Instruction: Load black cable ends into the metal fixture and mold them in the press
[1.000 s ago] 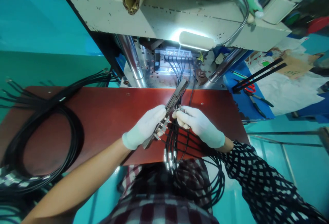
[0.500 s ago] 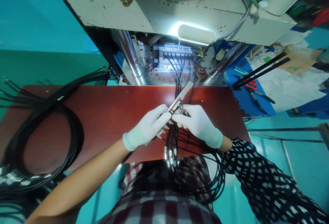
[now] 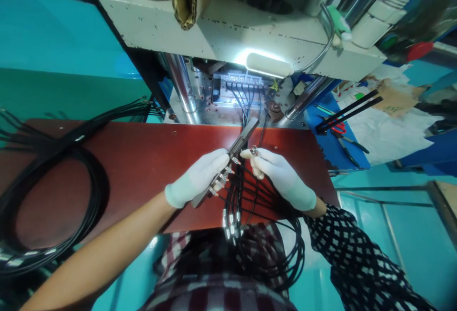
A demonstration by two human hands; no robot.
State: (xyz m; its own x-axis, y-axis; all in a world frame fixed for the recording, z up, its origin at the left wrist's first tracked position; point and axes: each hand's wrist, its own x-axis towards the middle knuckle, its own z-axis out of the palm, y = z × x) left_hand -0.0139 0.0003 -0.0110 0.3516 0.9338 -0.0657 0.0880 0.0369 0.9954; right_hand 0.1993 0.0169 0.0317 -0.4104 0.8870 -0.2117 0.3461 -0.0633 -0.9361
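Note:
My gloved left hand [image 3: 202,175] is closed round a long metal bar [image 3: 246,136], held aslant above the reddish-brown board. Along the bar's lower right side sit several small metal connectors [image 3: 224,178] on black cables. My gloved right hand [image 3: 274,168], just right of the bar, pinches a small metal connector [image 3: 253,151] between thumb and fingertips, apart from the bar. Black cables [image 3: 235,197] hang below both hands, with silver cable ends [image 3: 232,225] near my lap. Beyond the bar, a metal fixture block [image 3: 239,93] in the press holds a row of cable ends.
A coil of black cables [image 3: 96,192] lies on the left of the board [image 3: 143,159]. The press has steel columns [image 3: 180,82] and a lit lamp [image 3: 269,65] under its beam. Pliers [image 3: 346,149] and black rods [image 3: 352,111] lie on the blue surface at right.
My right hand has moved away from the bar, and a connector now shows at its fingertips. The bar has shifted slightly left and turned in my left hand. The view has shifted a little.

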